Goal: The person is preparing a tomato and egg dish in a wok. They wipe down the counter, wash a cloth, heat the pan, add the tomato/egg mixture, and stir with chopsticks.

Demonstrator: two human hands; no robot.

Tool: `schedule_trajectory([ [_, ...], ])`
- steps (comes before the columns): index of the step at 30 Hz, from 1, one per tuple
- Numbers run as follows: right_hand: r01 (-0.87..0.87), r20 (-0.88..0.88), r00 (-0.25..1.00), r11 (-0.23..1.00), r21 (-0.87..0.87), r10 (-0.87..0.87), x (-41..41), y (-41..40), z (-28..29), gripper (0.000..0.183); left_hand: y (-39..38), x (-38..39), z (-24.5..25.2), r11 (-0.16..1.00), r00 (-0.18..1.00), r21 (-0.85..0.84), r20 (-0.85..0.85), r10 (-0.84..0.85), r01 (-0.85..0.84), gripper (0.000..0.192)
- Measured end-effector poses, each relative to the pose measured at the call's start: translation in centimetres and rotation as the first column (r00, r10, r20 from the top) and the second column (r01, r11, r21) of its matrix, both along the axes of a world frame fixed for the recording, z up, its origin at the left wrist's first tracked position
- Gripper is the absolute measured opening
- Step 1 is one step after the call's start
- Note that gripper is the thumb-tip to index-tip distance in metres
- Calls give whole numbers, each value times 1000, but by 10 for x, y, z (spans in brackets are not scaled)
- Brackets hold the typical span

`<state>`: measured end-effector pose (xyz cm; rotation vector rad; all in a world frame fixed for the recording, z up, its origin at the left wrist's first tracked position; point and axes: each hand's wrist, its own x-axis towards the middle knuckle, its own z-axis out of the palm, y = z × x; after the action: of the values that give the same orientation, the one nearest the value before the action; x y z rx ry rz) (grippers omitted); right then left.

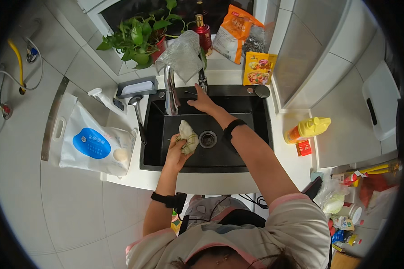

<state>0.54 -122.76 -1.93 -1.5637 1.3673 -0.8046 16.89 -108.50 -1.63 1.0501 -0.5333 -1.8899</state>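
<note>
My left hand [179, 149] grips a bunched pale cloth [188, 136] with greenish stripes, held over the black sink [229, 158]. My right hand [202, 101] reaches across to the back of the sink, beside the chrome faucet [170, 90]. Its index finger and thumb are spread near a thin metal lever [190, 92]; whether they touch it is unclear. Over the top of the faucet hangs a silvery mesh cloth [181, 53]. A round drain strainer [208, 139] sits in the sink floor between my arms.
Left of the sink lie a ladle [138, 114], a white handheld device [109, 102] and a large white bag [94, 141]. A yellow bottle [306, 130] stands on the right counter. Behind are a potted plant [138, 37], a red pump bottle [203, 35] and an orange packet [235, 32].
</note>
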Motion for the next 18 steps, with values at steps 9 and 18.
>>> schedule_trajectory([
  [9,41,-114,993,998,40,-36,13,-45,-58,49,-53,-9,-12,997,976,2,202,-82,84,27],
  [18,176,-79,981,984,-36,-178,25,-31,-67,25,-70,5,-21,994,977,87,196,-80,64,46],
])
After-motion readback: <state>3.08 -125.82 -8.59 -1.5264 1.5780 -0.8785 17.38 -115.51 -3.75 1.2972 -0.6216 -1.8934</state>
